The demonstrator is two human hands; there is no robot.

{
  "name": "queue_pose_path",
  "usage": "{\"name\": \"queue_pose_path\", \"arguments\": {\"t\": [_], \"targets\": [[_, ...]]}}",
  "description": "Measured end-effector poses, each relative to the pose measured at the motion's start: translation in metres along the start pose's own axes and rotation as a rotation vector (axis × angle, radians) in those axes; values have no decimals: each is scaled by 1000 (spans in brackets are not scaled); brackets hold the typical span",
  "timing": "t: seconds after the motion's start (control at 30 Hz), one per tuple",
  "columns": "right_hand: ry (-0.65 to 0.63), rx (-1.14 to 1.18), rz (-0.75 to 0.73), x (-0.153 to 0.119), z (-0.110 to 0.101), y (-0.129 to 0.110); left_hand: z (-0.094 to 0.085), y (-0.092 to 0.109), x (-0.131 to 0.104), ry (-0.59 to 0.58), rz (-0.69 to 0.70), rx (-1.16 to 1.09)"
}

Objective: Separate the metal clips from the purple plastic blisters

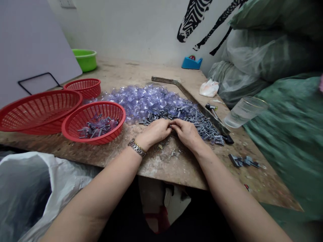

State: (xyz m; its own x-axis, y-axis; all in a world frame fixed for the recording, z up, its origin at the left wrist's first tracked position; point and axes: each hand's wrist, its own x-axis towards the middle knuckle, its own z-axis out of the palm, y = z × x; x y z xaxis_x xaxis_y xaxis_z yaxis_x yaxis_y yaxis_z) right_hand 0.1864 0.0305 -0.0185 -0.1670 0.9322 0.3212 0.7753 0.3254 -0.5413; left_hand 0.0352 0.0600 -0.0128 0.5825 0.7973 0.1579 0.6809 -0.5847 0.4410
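My left hand (158,131) and my right hand (186,131) meet fingertip to fingertip at the near edge of the piled parts. Both are closed in a pinch; whatever sits between the fingers is hidden. Just beyond them lies a heap of small grey plastic pieces (202,125), running off to the right. Behind that spreads a mound of clear purplish plastic parts (143,99). To the left, a red basket (118,126) contains some grey and clear pieces. A metal watch (136,148) circles my left wrist.
Two more red baskets (37,109) stand at left, with a green basin (87,60) behind. An angled metal bar (191,97) borders the heap. A glass of water (244,111) stands near the right edge, a blue tape dispenser (191,63) at the back. Stuffed sacks (282,124) crowd the right side.
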Motion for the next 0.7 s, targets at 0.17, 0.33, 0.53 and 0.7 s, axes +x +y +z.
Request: {"name": "queue_pose_path", "arguments": {"t": [0.17, 0.33, 0.53, 0.7], "targets": [[71, -26, 5, 2, -2, 9, -4, 1, 3, 86, -75, -5], [25, -299, 23, 1, -6, 13, -15, -6, 5, 209, -254, -268], [-57, -526, 86, -3, -7, -2, -17, -10, 3, 178, -384, -962], [-83, -608, 76, -2, -8, -9, -20, -6, 1, 202, -397, -1265]]}}
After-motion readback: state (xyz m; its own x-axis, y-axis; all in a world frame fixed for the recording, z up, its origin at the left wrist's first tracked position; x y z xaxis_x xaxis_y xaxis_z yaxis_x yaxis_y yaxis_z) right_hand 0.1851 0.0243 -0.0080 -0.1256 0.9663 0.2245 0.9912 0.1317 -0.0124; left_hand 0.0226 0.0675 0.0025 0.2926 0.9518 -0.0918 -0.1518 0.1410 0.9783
